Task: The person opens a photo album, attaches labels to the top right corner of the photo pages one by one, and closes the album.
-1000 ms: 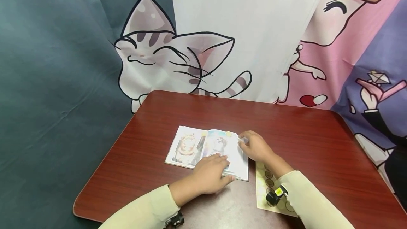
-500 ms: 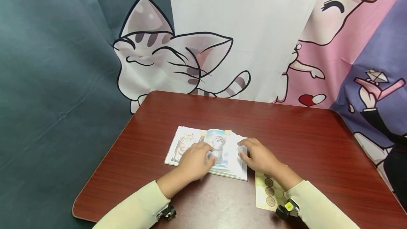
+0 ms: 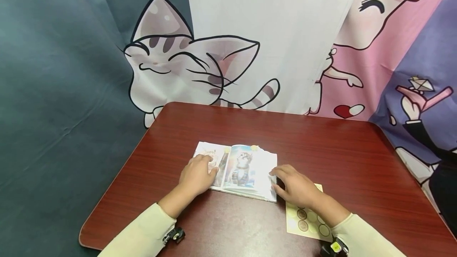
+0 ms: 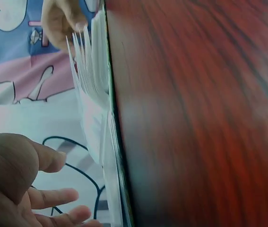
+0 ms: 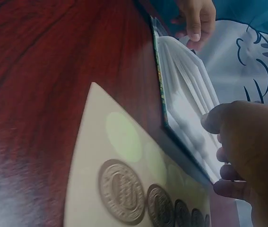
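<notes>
An open picture book (image 3: 265,173) lies on the table, its right page showing a kitten picture (image 3: 240,169). Small round yellow stickers, one on each page, mark the tops of the pages; the right one (image 3: 254,148) is clearer. My left hand (image 3: 195,174) hovers over the left page with fingers loosely spread, covering part of its picture. In the left wrist view, that hand's fingers (image 4: 53,197) stand apart from the paper. At the book's right edge is my right hand (image 3: 294,186), relaxed, its thumb (image 5: 212,120) right by the fanned pages.
A yellow sheet of round stickers (image 3: 301,229) lies right of the book, partly under my right forearm. The reddish-brown table (image 3: 221,124) has rounded corners. A cartoon-printed curtain (image 3: 228,23) hangs behind it. Each wrist wears a small black camera.
My left hand has moved left off the right page, uncovering the kitten picture. My right hand has drawn slightly down and right from the page's upper edge, its fingers loosening.
</notes>
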Available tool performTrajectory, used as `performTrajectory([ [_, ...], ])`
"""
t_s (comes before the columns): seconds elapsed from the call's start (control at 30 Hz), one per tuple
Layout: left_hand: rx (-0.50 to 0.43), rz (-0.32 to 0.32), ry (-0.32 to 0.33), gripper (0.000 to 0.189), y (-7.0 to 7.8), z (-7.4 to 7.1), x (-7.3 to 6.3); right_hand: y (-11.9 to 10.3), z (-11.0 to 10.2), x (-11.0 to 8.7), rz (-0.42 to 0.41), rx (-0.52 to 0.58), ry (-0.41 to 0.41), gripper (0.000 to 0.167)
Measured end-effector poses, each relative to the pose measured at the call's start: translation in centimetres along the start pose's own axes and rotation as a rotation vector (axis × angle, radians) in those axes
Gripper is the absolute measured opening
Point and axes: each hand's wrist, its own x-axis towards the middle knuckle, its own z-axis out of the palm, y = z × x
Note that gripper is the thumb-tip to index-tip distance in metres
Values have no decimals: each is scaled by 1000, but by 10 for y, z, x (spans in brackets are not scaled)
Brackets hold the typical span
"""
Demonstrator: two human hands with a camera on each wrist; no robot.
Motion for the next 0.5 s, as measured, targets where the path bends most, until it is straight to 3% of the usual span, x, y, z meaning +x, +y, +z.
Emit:
performTrajectory([
  [0.33,111,-152,-133,56,-26,-5,2,7,-1,-13,-85,0,-2,8],
  [0.5,127,-200,-160,59,-35,-6,2,9,-1,-16,-112,0,-9,7],
])
